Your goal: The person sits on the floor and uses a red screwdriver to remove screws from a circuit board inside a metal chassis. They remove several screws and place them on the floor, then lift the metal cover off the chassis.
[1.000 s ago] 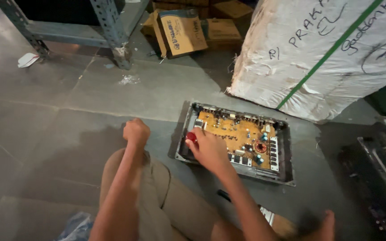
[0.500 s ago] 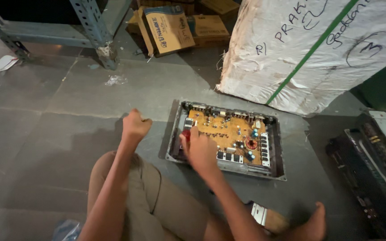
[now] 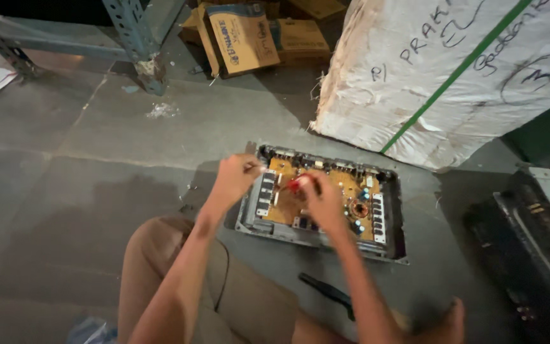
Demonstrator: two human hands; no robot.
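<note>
Open metal chassis with orange circuit board lies flat on the grey floor, just near of the white wrapped bale. Right hand over the board's left half, fingers closed round a red-handled tool. Left hand, half a second ago a fist off the chassis to the left, now sits at its far-left corner; curled narrow, contents not discernible. Black tool on floor, near side. Cardboard boxes far.

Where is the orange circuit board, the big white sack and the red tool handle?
orange circuit board (image 3: 342, 191): head view, on a bare patch of the board's right half.
big white sack (image 3: 440, 83): head view, on its front face.
red tool handle (image 3: 294, 185): head view, on the red end above the right hand.
</note>
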